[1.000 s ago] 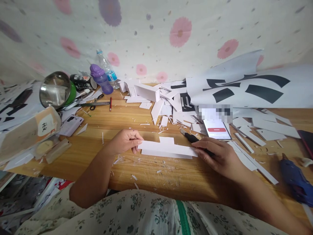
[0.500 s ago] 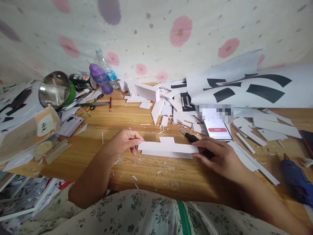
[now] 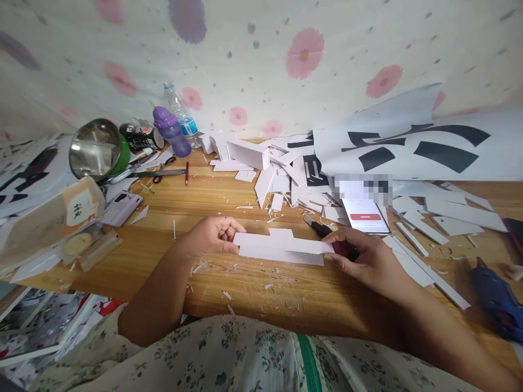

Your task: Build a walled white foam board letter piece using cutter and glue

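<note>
A long white foam-board strip (image 3: 281,243), with a raised tab at its back edge, spans the space between my hands just over the wooden table. A second white strip (image 3: 281,257) shows along its front, below it. My left hand (image 3: 218,237) pinches the left end between thumb and fingers. At the opposite end, my right hand (image 3: 359,253) holds the strip with thumb and fingertips. Behind the right fingers lies a black-handled craft knife (image 3: 316,226), partly hidden by that hand.
White board offcuts (image 3: 281,174) are heaped at the back beside a lit phone (image 3: 363,215). A blue glue gun (image 3: 496,296) lies at the right. Scissors (image 3: 159,173), a red pencil (image 3: 187,173), a purple bottle (image 3: 172,130) and a metal bowl (image 3: 96,152) stand or lie at left.
My left thumb has moved down to the strip's lower left corner, and the left fingers have curled more. The two strips sit closer together. The whole view has shifted slightly.
</note>
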A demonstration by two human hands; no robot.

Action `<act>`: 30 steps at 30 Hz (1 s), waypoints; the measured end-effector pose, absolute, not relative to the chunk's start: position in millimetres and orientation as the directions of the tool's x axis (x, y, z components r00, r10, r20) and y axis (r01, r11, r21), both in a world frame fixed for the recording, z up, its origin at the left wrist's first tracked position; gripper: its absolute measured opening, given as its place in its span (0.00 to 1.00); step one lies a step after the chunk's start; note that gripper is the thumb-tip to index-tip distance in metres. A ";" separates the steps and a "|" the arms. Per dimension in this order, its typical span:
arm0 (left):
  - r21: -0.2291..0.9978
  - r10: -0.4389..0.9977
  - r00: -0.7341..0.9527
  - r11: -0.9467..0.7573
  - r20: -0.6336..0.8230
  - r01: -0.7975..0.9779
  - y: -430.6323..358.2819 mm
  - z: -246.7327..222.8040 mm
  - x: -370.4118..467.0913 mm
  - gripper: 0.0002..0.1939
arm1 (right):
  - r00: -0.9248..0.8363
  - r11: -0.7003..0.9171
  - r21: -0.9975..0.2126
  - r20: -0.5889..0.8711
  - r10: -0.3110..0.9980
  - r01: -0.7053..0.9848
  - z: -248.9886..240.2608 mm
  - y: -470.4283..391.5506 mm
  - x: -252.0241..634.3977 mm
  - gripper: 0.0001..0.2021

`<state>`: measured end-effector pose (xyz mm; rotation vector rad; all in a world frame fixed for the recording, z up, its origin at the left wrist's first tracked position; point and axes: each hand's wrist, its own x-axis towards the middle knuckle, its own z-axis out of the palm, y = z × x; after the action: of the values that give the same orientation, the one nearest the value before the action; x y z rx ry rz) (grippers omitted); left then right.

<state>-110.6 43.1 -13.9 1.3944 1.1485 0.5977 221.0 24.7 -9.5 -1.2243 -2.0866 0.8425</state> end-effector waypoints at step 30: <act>0.860 0.897 0.432 -0.149 -0.089 0.488 38.7 -11.2 -113.3 0.14 | -0.515 0.530 -0.594 0.216 0.830 0.605 -11.3 24.9 231.1 0.05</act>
<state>-113.3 38.7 -11.2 1.7913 1.1909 0.5754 231.1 24.9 -11.3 -1.1660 -2.2915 0.6256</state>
